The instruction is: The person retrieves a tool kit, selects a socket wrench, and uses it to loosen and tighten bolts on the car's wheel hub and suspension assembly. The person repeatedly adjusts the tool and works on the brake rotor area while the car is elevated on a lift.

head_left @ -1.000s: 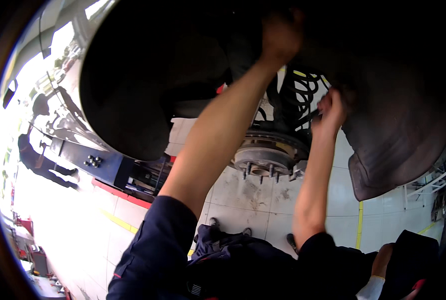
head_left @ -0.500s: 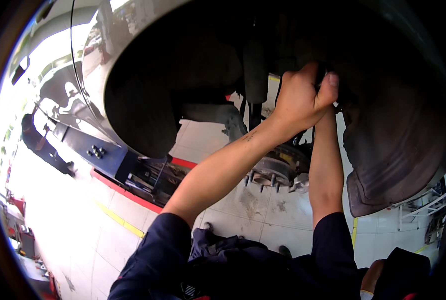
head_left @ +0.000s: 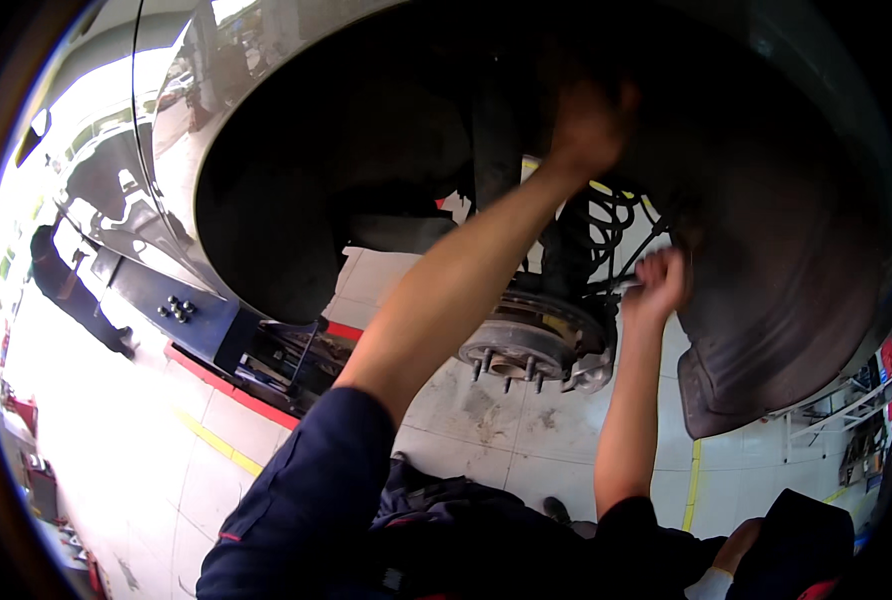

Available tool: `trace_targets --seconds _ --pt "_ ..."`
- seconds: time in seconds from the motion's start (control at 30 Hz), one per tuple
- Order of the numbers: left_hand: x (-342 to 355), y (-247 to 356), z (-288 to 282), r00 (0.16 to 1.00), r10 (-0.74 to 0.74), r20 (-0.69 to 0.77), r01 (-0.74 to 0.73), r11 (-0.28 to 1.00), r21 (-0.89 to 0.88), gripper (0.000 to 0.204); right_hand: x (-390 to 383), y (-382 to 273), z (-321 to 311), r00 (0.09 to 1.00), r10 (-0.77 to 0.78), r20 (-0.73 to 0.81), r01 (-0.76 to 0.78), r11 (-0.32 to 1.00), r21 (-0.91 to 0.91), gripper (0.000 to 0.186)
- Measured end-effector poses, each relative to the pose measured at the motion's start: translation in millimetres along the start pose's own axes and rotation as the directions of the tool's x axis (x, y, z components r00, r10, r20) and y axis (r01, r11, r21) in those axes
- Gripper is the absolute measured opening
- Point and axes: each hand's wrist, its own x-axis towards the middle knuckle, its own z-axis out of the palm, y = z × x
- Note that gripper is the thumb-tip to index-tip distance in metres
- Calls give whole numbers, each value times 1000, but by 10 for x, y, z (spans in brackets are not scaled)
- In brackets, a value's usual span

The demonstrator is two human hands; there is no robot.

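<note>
My left hand (head_left: 591, 120) is raised into the dark wheel arch beside the upper strut, blurred, its fingers and anything in them unclear. Lower and to the right, my right hand (head_left: 661, 280) has curled fingers around something hard to make out, with a short metallic piece showing beside it near the black coil spring (head_left: 611, 220). Below and between my arms is a bare wheel hub (head_left: 516, 350) with protruding studs and a rusty disc. A dark plastic liner (head_left: 756, 340) hangs right of my right hand.
A glossy car body (head_left: 166, 90) curves over the upper left. A blue lift platform (head_left: 136, 285) with several metal nuts (head_left: 176, 310) sits left, above tiled floor (head_left: 496, 430). A person in dark clothes (head_left: 66, 285) stands at far left; another person's arm (head_left: 736, 550) shows at lower right.
My left hand dropped over toward my right hand, then rose again into the arch. My right hand now sits lower than a second ago, and the view has shifted slightly.
</note>
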Motion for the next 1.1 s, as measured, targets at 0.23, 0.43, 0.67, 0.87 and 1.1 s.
trace_targets --seconds 0.23,0.43,0.67,0.87,1.1 --pt "-226 627 -1041 925 -158 344 285 889 -358 31 1157 730 272 961 247 125 -234 966 -108 9" --pt "-17 -888 417 942 142 304 -289 803 521 26 -324 103 293 997 0 72 -9 993 117 11" --pt "-91 154 -272 965 20 261 26 985 -172 30 -5 18 -48 999 -36 19 36 999 22 6" --pt "-563 814 -1375 990 18 137 67 807 -586 35 1200 816 790 910 -77 -408 -47 957 -286 17" --pt "4 -81 -262 976 -51 210 70 994 -84 37 -487 51 100 987 -156 24 154 984 89 16"
